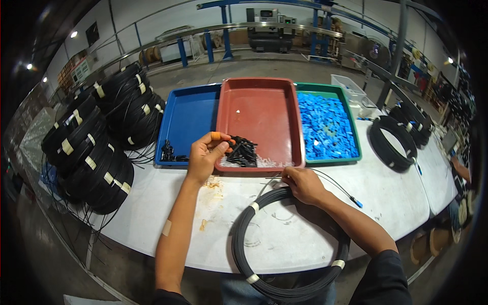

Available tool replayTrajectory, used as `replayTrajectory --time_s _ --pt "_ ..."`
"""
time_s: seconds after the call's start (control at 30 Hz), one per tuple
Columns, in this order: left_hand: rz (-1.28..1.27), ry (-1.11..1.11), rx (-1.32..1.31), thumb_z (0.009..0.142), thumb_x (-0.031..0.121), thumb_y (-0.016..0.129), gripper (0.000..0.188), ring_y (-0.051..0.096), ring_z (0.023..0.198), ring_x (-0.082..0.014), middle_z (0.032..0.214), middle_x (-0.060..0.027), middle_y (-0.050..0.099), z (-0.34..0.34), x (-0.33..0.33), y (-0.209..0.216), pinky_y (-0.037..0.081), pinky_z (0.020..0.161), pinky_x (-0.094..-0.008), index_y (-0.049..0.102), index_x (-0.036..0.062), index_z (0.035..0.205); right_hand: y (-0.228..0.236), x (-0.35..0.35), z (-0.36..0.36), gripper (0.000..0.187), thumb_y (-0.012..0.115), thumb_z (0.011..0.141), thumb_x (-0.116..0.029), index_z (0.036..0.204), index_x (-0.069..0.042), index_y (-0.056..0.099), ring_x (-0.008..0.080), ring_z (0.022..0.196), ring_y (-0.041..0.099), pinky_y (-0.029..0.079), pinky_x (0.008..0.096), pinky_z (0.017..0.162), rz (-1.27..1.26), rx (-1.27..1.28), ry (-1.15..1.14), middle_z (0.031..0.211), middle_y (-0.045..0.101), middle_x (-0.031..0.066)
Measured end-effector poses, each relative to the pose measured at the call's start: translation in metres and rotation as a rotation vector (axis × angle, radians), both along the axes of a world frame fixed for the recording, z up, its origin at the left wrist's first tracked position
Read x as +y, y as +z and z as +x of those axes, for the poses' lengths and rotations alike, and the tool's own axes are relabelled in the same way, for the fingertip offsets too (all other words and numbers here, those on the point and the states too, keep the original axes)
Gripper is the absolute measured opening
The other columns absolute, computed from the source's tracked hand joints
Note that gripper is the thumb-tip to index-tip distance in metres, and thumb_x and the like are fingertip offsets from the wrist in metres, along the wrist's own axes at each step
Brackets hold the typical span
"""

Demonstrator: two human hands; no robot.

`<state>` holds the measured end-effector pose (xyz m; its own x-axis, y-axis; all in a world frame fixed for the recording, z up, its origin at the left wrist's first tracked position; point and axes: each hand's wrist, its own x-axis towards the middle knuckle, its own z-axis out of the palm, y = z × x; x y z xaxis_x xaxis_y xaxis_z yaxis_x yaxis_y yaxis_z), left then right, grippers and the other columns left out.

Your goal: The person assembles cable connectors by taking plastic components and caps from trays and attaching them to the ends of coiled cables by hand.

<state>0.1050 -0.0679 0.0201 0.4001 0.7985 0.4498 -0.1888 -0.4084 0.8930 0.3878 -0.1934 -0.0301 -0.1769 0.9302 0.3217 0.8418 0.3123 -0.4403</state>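
Note:
My left hand (206, 156), with orange tape around one finger, is closed in a pinch at the left edge of a pile of small black parts (244, 152). What its fingertips hold blends into the dark pile. The pile lies in the near end of a red tray (260, 109), beside small clear-white pieces (269, 162). Just in front of that tray, my right hand (303, 184) is closed on a thin black cable by the top of a cable coil (240, 239). White bands bind this coil, which overhangs the table's near edge. A blue-tipped cable end (357, 202) lies right of my right hand.
A blue tray (190, 119) holds a few black parts; a green tray (356, 145) is full of blue pieces (328, 124). Tall stacks of banded black coils (96, 157) stand at left. More coils (391, 145) lie at right on the white table (396, 193). Another person's arm (460, 169) shows far right.

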Motion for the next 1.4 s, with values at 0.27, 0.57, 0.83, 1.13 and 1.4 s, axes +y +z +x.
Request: replayTrajectory --time_s 0.27,0.57,0.83,1.13,1.4 --pt "-0.131 -0.176 -0.122 0.096 0.006 0.066 0.016 0.070 0.086 -0.0142 0.100 -0.0098 0.073 0.075 -0.050 -0.022 0.052 0.073 -0.0241 0.066 -0.0001 0.110 0.004 -0.032 0.007 0.008 0.060 0.094 -0.016 0.098 -0.009 0.061 0.0399 0.084 0.067 0.050 0.0511 0.072 0.053 0.038 -0.105 0.087 0.070 0.0187" --pt "-0.138 -0.093 -0.053 0.093 0.007 0.068 0.014 0.071 0.085 -0.0142 0.098 -0.0083 0.073 0.081 -0.069 -0.054 0.054 0.074 -0.0251 0.068 0.0006 0.105 0.012 -0.003 0.036 0.009 0.069 0.091 -0.006 0.093 0.002 0.065 0.0175 0.070 0.059 0.048 0.0334 0.066 -0.093 0.583 -0.191 0.074 0.066 0.0118" --pt "-0.097 -0.061 -0.099 0.094 0.007 0.068 0.014 0.071 0.086 -0.0145 0.100 -0.0127 0.074 0.085 -0.076 -0.059 0.055 0.075 -0.0249 0.066 -0.0015 0.105 0.007 -0.026 0.028 0.010 0.069 0.088 0.002 0.097 -0.001 0.066 0.0227 0.069 0.059 0.049 0.0328 0.065 0.369 0.415 -0.014 0.082 0.062 0.0103" --pt "-0.007 -0.117 -0.116 0.092 0.002 0.069 0.014 0.072 0.088 -0.0174 0.103 -0.0177 0.074 0.083 -0.080 -0.062 0.059 0.084 -0.0304 0.066 -0.0028 0.105 0.008 -0.034 0.023 0.009 0.067 0.089 0.001 0.096 -0.001 0.062 0.0316 0.076 0.066 0.052 0.0380 0.064 0.302 0.338 0.120 0.087 0.063 0.0134" --pt "0.016 -0.149 -0.086 0.091 -0.001 0.068 0.014 0.072 0.090 -0.0158 0.104 -0.0182 0.073 0.082 -0.083 -0.059 0.059 0.084 -0.0287 0.066 -0.0045 0.104 0.009 -0.035 0.024 0.008 0.067 0.090 -0.002 0.096 -0.001 0.061 0.0351 0.077 0.066 0.051 0.0411 0.066 0.260 0.301 0.144 0.090 0.064 0.0146"
